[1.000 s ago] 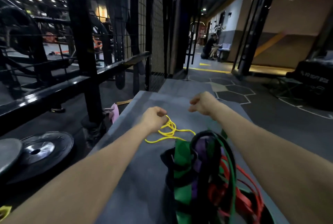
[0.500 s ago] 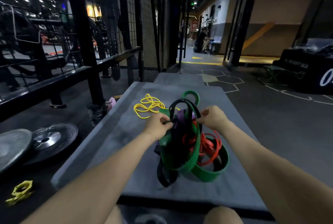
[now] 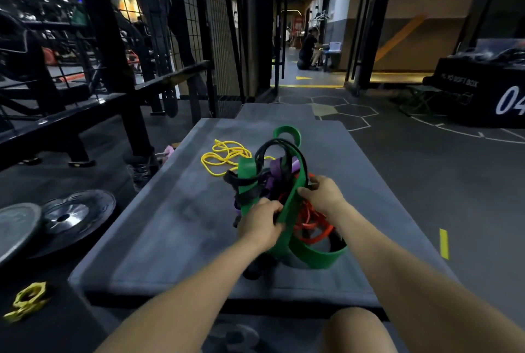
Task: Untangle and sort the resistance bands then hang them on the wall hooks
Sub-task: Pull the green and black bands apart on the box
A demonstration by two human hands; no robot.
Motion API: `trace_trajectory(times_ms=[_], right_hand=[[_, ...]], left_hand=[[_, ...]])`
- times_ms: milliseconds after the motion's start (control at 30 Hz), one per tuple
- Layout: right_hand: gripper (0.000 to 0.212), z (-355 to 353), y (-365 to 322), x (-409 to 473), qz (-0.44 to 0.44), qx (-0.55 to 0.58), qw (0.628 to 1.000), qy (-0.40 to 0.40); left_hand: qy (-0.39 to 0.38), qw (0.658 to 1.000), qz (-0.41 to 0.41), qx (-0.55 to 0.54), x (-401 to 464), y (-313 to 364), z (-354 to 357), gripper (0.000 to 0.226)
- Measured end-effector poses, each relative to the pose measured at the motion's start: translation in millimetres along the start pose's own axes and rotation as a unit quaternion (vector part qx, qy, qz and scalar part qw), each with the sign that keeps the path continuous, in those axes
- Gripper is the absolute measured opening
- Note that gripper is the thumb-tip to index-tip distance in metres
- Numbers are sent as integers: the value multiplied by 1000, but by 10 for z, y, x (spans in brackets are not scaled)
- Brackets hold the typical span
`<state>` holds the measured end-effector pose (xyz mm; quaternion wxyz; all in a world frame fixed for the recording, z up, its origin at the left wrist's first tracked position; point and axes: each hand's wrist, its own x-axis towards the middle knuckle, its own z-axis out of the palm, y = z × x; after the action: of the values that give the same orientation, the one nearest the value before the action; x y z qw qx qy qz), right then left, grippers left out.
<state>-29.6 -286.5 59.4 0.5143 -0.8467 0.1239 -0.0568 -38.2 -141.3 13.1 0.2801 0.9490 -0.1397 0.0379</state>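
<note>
Green band (image 3: 287,219) gripped, running near-to-far

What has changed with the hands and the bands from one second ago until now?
The left hand let go of the yellow band and came back to the tangled pile, where it now grips the wide green band. The right hand also came back and now holds the same green band. The yellow band stays apart on the grey mat, and the other bands are still tangled.
</note>
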Motion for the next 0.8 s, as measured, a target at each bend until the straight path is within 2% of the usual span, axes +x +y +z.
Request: trace_trajectory(times_ms=[133,200,333,500,667,800], right_hand=[[36,164,-77,167,-12,61,998,3],[29,273,-133,235,-20,39,999,3],[38,528,-208,282,-35,0,999,-33],[39,867,-242,339,-72,-85,992,-53],[33,1034,-70,298,-90,-144,985,26],[29,1155,-51,239,-142,-223,959,103]], left_hand=[[31,998,-52,-33,200,-284,-239,29],[46,994,-87,-57,288,-463,-370,32],[65,988,-114,-77,368,-762,-574,34],[105,971,-181,-114,357,-1104,-641,38],[167,945,-213,-182,255,-1293,-488,34],[207,933,-209,-205,191,-1370,-321,38]])
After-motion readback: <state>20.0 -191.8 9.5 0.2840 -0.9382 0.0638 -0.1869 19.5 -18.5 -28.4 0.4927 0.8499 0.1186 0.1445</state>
